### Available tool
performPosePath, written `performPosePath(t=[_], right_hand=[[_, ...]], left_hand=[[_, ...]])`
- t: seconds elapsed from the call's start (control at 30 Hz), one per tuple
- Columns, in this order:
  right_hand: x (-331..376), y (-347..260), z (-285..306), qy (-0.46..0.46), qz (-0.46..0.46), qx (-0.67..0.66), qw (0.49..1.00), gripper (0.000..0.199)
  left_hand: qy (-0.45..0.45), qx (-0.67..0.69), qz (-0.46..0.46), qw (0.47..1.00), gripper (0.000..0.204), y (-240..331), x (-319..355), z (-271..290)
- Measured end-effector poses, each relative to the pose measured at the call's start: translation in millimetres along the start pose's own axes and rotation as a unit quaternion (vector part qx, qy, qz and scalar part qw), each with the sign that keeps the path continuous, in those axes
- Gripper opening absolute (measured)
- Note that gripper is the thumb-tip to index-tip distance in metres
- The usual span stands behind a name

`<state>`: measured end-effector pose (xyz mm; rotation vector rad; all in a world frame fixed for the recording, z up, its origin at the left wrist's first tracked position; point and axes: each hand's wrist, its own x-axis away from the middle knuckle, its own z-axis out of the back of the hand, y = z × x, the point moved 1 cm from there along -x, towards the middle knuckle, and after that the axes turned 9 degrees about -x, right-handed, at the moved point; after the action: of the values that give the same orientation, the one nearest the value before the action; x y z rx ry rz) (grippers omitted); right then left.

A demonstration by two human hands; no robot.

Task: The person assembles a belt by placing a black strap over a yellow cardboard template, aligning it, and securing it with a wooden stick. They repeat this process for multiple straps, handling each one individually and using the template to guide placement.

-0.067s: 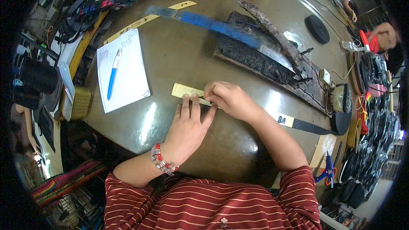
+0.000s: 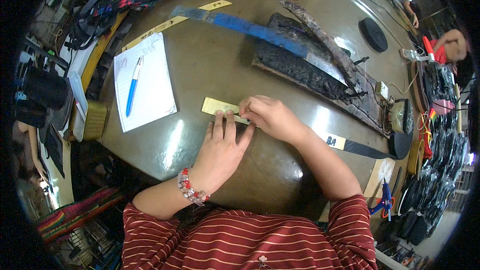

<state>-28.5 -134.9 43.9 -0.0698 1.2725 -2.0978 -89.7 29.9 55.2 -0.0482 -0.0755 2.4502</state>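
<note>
A short pale-yellow strip [image 2: 214, 105] lies flat on the table in front of me. My left hand [image 2: 222, 142], with a red and clear bead bracelet at its wrist, has its fingers stretched out and the tips resting on the strip's near edge. Over the strip's right part, my right hand [image 2: 265, 115] is closed in a pinch. Something small and dark shows at its fingertips, mostly hidden by the fingers, so its kind cannot be made out. The thumb of the left hand reaches close to those fingertips.
To the left lies lined paper [image 2: 145, 90] with a blue pen [image 2: 133, 87] on it. Ahead right is a charred-looking board with a lever [image 2: 320, 45], a blue strip [image 2: 250, 29] across its corner. A black webbing roll [image 2: 372, 35] and a blue glue gun [image 2: 384, 201] are at right.
Both of my hands and the strip stay in place. At the far right, another person's arm has shifted slightly.
</note>
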Motion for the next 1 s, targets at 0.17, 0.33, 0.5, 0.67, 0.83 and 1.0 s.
performPosePath(t=[0.17, 0.33, 0.5, 0.67, 0.83, 1.0], right_hand=[[-10.8, -1.0, -4.8, -0.034, 0.041, 0.028, 0.998, 0.012], [-12.3, -0.1, -5.3, -0.065, 0.047, 0.039, 0.996, 0.014], [-13.4, -8.1, -6.0, 0.014, 0.024, -0.017, 0.999, 0.013], [33.5, -15.4, 41.7, 0.282, -0.101, -0.345, 0.890, 0.011], [163.8, -30.5, 77.5, 0.476, -0.164, -0.199, 0.841, 0.010], [304.6, -61.8, 108.5, 0.680, -0.302, 0.152, 0.650, 0.010]], left_hand=[[0.000, -0.009, -0.007, 1.000, 0.045, -0.5, -1.2, -1.8], [0.020, -0.003, -0.005, 1.000, 0.042, -1.6, -1.5, -3.1], [0.007, -0.002, -0.003, 1.000, 0.044, 0.1, -0.2, -5.2], [-0.017, -0.002, 0.013, 1.000, 0.057, -0.4, 1.7, -5.5], [-0.057, 0.013, 0.013, 0.998, 0.064, -3.3, -2.6, -0.4], [-0.056, -0.004, 0.012, 0.998, 0.055, 0.0, -5.4, 8.8]])
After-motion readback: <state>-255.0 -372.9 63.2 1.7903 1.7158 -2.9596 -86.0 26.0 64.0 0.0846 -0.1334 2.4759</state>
